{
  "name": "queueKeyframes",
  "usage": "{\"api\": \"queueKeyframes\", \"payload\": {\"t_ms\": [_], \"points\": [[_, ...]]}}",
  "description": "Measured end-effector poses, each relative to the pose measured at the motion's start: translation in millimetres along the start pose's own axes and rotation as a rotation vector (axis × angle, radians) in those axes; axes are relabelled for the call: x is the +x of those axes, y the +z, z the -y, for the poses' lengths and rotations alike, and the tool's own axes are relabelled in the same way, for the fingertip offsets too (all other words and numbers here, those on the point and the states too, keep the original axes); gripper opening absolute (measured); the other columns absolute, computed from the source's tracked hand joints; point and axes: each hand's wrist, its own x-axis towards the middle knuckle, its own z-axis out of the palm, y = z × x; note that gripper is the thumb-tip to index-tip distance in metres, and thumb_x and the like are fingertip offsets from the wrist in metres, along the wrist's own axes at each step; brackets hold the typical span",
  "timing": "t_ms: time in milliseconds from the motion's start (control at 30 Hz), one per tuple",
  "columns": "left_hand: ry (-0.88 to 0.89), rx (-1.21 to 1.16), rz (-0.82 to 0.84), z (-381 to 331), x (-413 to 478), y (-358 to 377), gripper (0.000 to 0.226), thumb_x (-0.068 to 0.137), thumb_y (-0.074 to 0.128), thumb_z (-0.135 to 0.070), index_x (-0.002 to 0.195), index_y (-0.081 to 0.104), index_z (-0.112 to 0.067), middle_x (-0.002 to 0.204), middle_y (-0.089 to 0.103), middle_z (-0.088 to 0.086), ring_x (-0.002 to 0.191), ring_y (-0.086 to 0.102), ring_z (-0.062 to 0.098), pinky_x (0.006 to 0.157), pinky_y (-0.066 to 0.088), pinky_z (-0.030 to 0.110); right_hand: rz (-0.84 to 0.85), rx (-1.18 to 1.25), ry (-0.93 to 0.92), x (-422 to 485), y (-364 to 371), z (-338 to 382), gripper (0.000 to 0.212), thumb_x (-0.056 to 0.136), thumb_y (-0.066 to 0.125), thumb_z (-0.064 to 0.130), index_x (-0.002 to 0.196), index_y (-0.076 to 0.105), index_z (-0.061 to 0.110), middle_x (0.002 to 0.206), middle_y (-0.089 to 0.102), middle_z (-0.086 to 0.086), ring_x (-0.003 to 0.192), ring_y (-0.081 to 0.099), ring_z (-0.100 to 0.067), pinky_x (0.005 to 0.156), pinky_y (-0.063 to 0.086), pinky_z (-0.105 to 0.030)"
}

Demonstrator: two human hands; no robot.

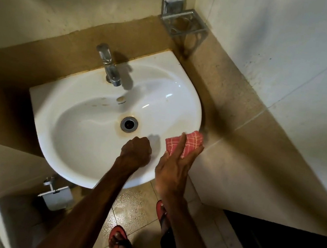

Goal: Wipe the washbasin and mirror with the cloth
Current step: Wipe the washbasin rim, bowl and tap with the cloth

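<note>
A white washbasin (84,133) is fixed to the wall below me, with a chrome tap (108,65) at its back and a stained drain (129,124) in the bowl. My right hand (175,166) holds a folded pink checked cloth (189,143) over the basin's right front rim. My left hand (136,151) is a closed fist over the bowl's front, just below the drain, with nothing visible in it. No mirror is in view.
A metal soap holder (183,23) hangs in the wall corner above the basin. Tiled walls close in at the back and right. A white paper holder (56,196) is mounted under the basin at left. My feet in red sandals (119,242) stand on the floor.
</note>
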Motion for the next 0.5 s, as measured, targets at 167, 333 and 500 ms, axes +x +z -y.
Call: {"api": "queueKeyframes", "payload": {"t_ms": [167,333,500], "points": [[0.042,0.035,0.010,7,1,0,0.032,0.095,0.062,-0.030,0.117,0.073,-0.010,0.121,0.071,0.008,0.113,0.067,0.031,0.096,0.055,0.040,-0.023,0.054,0.049,-25,12,8,0.094,0.097,0.064,0.022,0.166,0.000,0.030,0.168,-0.021,-0.024,0.145,0.044,-0.043,0.103,0.055,-0.034],[0.063,0.048,0.023,8,-2,-2,0.030,0.093,0.065,-0.029,0.113,0.075,-0.009,0.117,0.073,0.008,0.108,0.069,0.030,0.089,0.056,0.037,-0.040,0.094,0.066,-50,34,10,0.100,0.094,0.069,0.022,0.166,0.000,0.028,0.168,-0.016,-0.024,0.136,0.055,-0.037,0.096,0.057,-0.027],[0.066,0.002,0.031,11,-3,-1,0.032,0.093,0.066,-0.028,0.119,0.074,-0.012,0.121,0.073,0.006,0.112,0.068,0.028,0.097,0.056,0.038,-0.062,-0.059,0.038,-4,21,5,0.095,0.093,0.067,0.019,0.166,0.007,0.025,0.169,-0.017,-0.026,0.144,0.040,-0.047,0.098,0.057,-0.041]]}}
